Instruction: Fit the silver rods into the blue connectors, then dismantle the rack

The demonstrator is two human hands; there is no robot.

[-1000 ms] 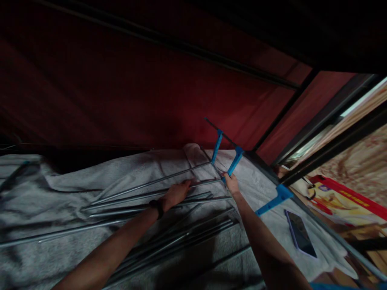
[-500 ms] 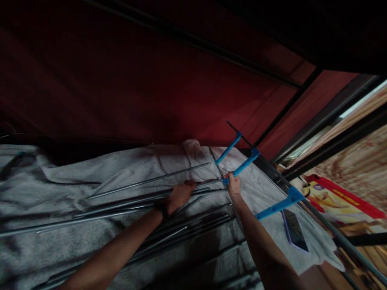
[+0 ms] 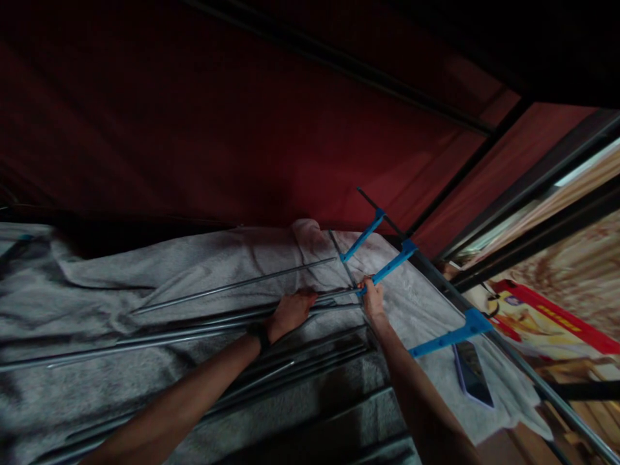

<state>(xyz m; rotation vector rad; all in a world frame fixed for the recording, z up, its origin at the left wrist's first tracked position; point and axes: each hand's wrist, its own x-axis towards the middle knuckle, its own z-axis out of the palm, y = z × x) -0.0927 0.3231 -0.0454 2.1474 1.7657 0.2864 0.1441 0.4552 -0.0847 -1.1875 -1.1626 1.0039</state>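
My left hand (image 3: 290, 312) lies over several thin grey metal rods (image 3: 159, 336) spread on a grey blanket (image 3: 121, 284), fingers curled on one rod near its right end. My right hand (image 3: 372, 298) grips the lower end of a blue plastic bracket (image 3: 390, 266). That bracket hangs from a dark metal rail (image 3: 436, 278) running diagonally to the lower right. A second blue bracket (image 3: 361, 237) sits farther up the rail, a third blue bracket (image 3: 448, 336) lower down. A dark band circles my left wrist.
A phone (image 3: 469, 374) with a pale case lies on the blanket's right edge under the lowest bracket. A dark red wall (image 3: 217, 129) rises behind. To the right are dark frame bars and a colourful floor (image 3: 547, 316) below.
The view shifted slightly. The blue brackets swung from near upright to a slant toward the upper right, my right hand staying on the middle one. My left hand stays on the rods.
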